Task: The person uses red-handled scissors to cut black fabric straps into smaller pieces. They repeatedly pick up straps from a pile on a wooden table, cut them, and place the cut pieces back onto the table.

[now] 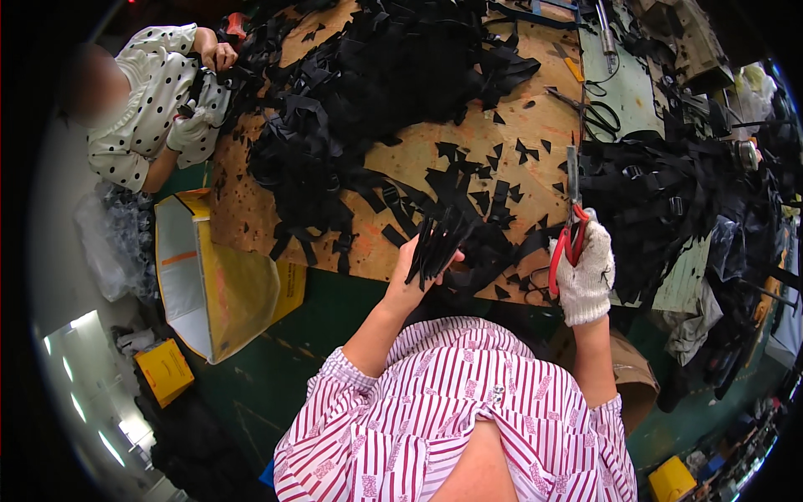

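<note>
In my bare left hand, closed near the table's front edge, is a bundle of black webbing straps whose ends fan upward. My right hand wears a white knitted glove and is wrapped round red-handled scissors. Their blades point away from me, look closed or nearly so, and stand well apart from the bundle. Around both hands, small black offcuts lie scattered on the wooden tabletop. Part of my left hand's fingers is hidden behind the straps.
A large heap of black straps covers the table's far side. More straps with buckles lie at right, near black-handled scissors. Across the left corner, a person in a dotted top handles black pieces. A yellow box stands by the table's left edge.
</note>
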Action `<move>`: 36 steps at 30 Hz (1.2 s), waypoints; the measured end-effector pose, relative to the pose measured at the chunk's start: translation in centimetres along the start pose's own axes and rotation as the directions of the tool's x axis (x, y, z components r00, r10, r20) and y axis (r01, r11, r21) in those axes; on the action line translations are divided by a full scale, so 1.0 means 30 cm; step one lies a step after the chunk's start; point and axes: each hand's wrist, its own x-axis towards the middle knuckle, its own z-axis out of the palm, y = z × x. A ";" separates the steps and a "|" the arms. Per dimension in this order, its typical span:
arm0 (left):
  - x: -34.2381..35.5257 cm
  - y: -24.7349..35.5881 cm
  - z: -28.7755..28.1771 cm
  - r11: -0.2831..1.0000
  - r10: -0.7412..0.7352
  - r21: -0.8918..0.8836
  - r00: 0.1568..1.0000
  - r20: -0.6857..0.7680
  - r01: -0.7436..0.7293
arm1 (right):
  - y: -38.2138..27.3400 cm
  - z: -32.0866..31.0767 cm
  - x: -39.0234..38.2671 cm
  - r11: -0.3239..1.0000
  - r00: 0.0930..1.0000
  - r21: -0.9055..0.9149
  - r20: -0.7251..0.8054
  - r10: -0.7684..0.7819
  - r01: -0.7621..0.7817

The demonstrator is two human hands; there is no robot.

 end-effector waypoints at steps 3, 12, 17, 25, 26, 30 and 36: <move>-0.026 0.041 0.145 0.729 0.270 -0.624 0.956 -0.114 -0.280 | -0.116 -0.011 0.026 0.997 0.984 0.043 0.169 0.061 -0.069; 0.021 0.053 0.174 0.876 0.468 0.101 0.882 0.052 -0.471 | -0.146 0.101 -0.063 0.920 0.927 0.314 0.358 0.113 -0.233; -0.007 0.066 0.120 0.940 0.322 0.130 0.947 -0.017 -0.317 | -0.184 0.113 -0.019 0.614 0.848 0.596 0.454 0.274 -0.518; -0.077 0.041 -0.057 0.631 0.157 -0.718 0.955 -0.253 -0.294 | -0.049 0.179 -0.014 0.607 0.771 0.491 0.514 0.377 -0.625; -0.071 0.071 -0.084 0.806 0.295 -0.440 0.913 -0.281 -0.396 | -0.055 0.187 -0.017 0.605 0.762 0.480 0.520 0.386 -0.635; -0.097 0.250 -0.160 0.649 0.498 -0.436 0.781 -0.376 -0.624 | -0.060 0.199 -0.024 0.575 0.742 0.477 0.511 0.434 -0.665; -0.016 0.267 -0.284 0.841 0.386 -0.181 0.800 -0.459 -0.509 | -0.053 0.169 -0.044 0.592 0.726 0.427 0.481 0.492 -0.684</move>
